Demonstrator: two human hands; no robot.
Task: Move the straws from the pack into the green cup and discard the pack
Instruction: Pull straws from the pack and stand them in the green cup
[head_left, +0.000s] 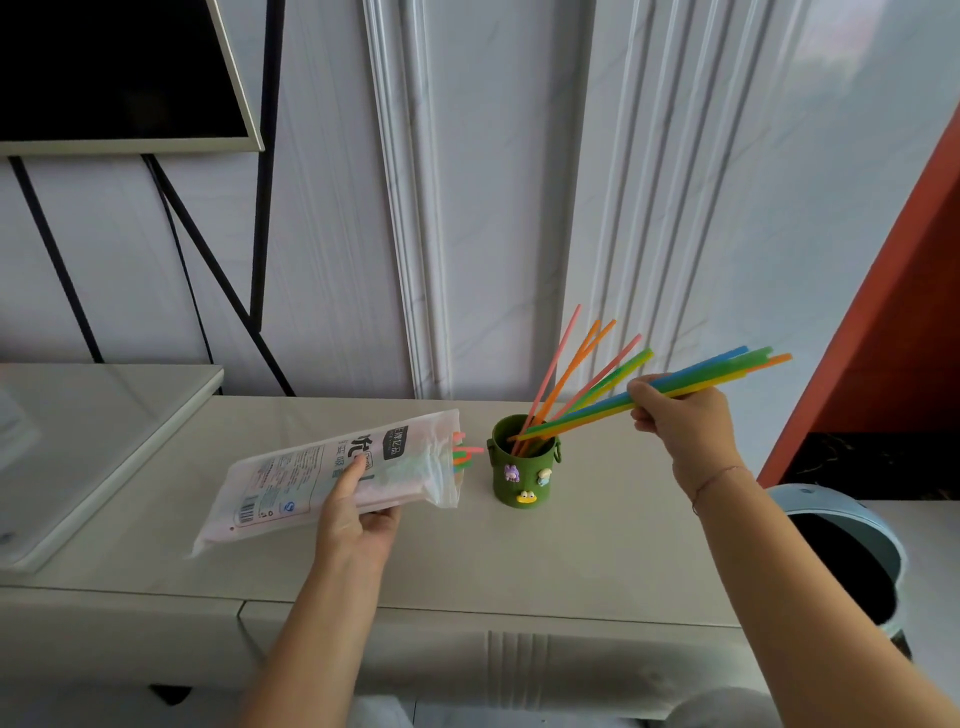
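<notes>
My left hand (358, 512) grips a clear printed straw pack (291, 480), held just above the counter, its open end facing right with a few coloured straw tips (465, 454) poking out. The green cup (524, 460), decorated with small figures, stands upright to the right of the pack and holds several pink and orange straws (569, 371). My right hand (675, 415) pinches a slanted bundle of blue, green, yellow and orange straws (722, 371); their lower ends sit in the cup's mouth.
A pale counter (519, 561) carries the cup. At the left lies a white raised slab (88, 441), with a dark screen on a black stand (119, 73) above it. A light blue open bin (852, 551) stands at the right, beside an orange panel (893, 322).
</notes>
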